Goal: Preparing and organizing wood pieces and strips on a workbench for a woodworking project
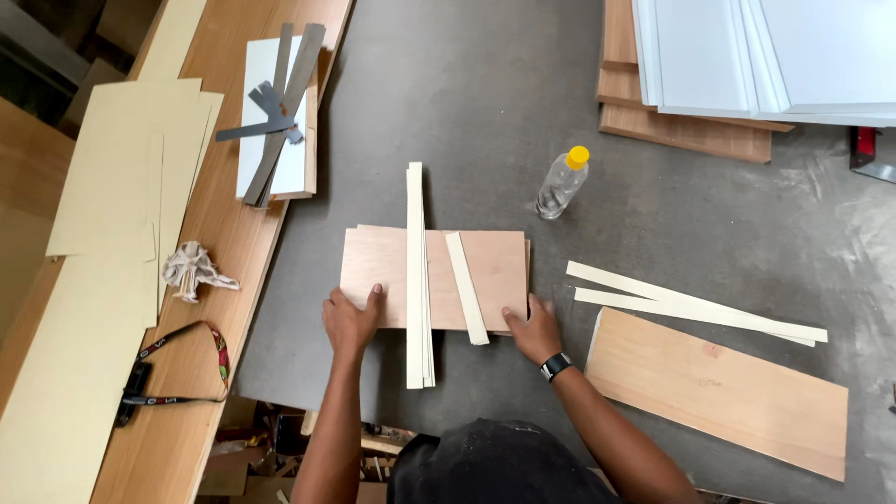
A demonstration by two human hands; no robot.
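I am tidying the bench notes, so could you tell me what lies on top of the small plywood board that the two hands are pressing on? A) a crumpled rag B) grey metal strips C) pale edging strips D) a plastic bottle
C: a stack of pale edging strips lies across the small plywood board, with a single strip beside it, while the left hand and right hand press on its near edge.

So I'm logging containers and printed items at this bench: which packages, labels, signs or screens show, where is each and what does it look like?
Plastic bottle: lying on the grey table, beyond the right hand; clear, yellow cap, no label visible.
Lanyard: on the wooden board at left; dark strap with a red patterned stretch.
Wristwatch: on the right wrist; black, face unclear.
No signs or boxes.
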